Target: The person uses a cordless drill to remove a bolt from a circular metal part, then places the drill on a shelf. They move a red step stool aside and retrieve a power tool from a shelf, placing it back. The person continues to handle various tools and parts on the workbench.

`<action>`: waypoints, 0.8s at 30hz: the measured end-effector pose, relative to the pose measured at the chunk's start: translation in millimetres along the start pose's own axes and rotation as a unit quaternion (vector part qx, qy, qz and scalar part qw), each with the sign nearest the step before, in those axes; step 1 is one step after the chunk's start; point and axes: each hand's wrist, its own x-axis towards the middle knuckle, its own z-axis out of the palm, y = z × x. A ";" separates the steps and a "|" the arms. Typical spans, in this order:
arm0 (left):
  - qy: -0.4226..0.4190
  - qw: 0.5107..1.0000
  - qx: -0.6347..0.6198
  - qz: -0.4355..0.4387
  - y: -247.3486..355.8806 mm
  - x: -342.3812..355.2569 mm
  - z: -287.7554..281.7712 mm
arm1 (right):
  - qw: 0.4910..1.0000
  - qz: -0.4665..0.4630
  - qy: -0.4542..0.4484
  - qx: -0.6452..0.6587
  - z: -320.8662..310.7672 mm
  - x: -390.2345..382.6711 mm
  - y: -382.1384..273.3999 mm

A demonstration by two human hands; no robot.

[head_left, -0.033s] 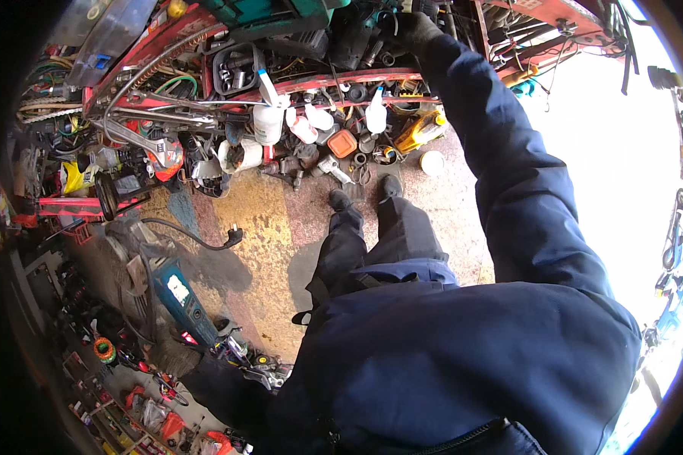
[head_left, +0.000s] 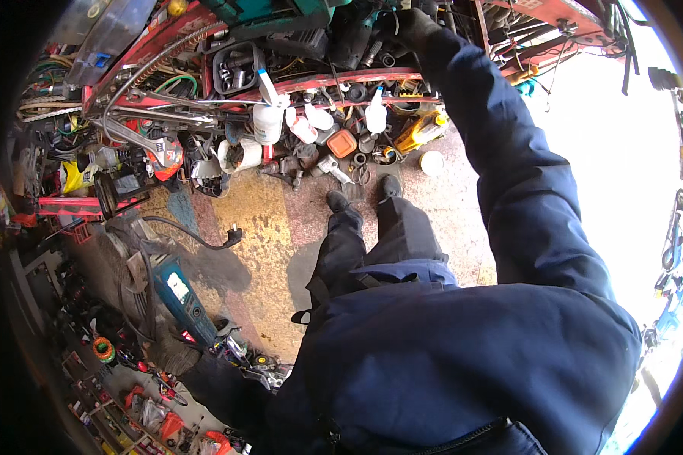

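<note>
My left hand [head_left: 173, 355], in a dark grey glove, is low on the left beside the lower end of a teal corded power tool [head_left: 182, 299]. Its fingers blend into the dark surroundings, and I cannot tell whether they grip the tool. A black cable with a plug [head_left: 234, 236] curves out beyond the tool's upper end. At the top, my gloved right hand [head_left: 417, 30] reaches into a crowded red rack [head_left: 379, 74]. It is next to a black and teal power tool [head_left: 350, 44]; its fingertips are hidden, so any grip is unclear.
White spray bottles [head_left: 268, 123], a yellow bottle [head_left: 421, 133] and an orange-lidded tub [head_left: 342, 143] stand below the rack. A large adjustable wrench [head_left: 140, 140] lies at left. Beyond my feet, an air impact wrench [head_left: 332, 168] rests on the stained floor [head_left: 265, 280].
My right arm has shifted very slightly to the right, and the right hand a touch upward. Everything else looks the same.
</note>
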 end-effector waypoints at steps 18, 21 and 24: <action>-0.052 0.998 0.021 0.004 -28.9 -2.9 49.4 | 0.783 0.097 -0.073 -0.609 34.7 -13.2 -36.5; -0.077 0.996 0.039 0.001 -45.9 -15.3 64.1 | 0.720 0.068 -0.092 -0.684 36.8 -16.7 -35.9; -0.107 0.993 0.054 -0.002 -63.6 -32.3 77.3 | 0.738 -0.020 -0.051 -0.672 34.3 -23.7 -34.3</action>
